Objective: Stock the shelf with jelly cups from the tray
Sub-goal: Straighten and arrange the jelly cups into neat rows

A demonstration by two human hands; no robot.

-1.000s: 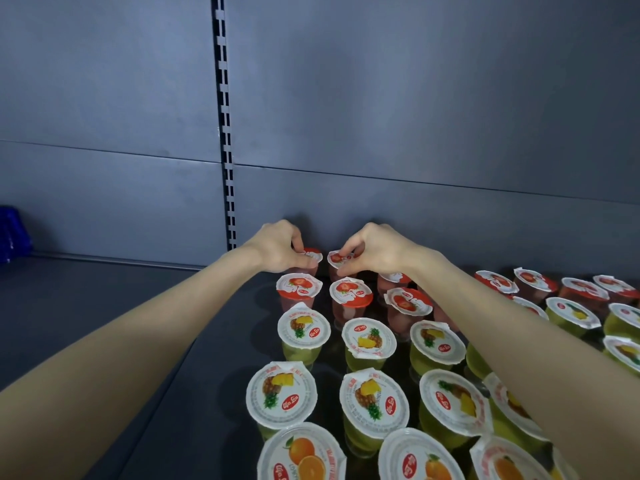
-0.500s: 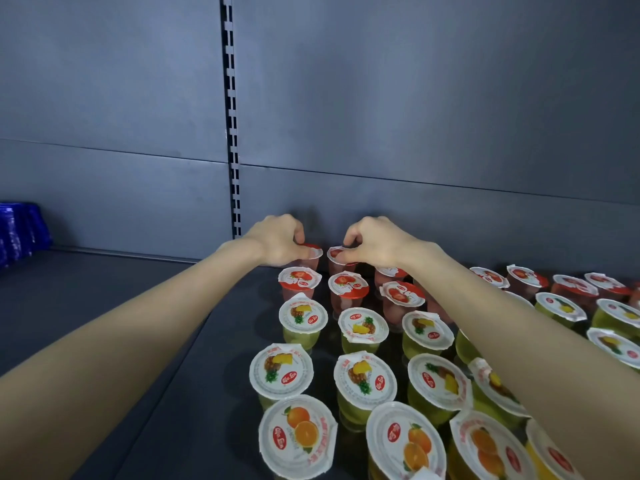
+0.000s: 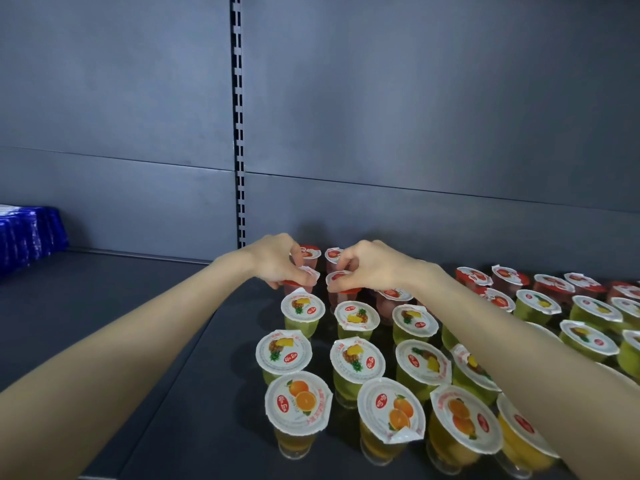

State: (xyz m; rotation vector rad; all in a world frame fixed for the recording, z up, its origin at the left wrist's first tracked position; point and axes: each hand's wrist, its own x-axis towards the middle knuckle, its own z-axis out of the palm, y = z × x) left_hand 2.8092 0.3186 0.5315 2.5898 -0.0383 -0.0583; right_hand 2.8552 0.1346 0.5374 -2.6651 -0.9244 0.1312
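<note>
left hand (image 3: 273, 259): fingers curled, pinching lid rim of left red cup (image 3: 304, 277), just right of rail (image 3: 238, 133) base. right hand (image 3: 374, 268): fingers pinching right red cup (image 3: 341, 297) alongside. two more red cups behind, near back wall (image 3: 415, 133). pineapple cups (image 3: 303, 308) and orange cups (image 3: 298, 400) packed in close rows right of rail toward front edge. shelf (image 3: 138, 323) surface runs left of rail to blue packs (image 3: 27, 233) at far left.

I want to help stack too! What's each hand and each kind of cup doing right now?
left hand: pinching a red jelly cup by its lid edge
right hand: pinching a second red jelly cup
pineapple jelly cups: upright, sealed
orange jelly cups: upright, sealed
blue packs: standing side by side
</note>
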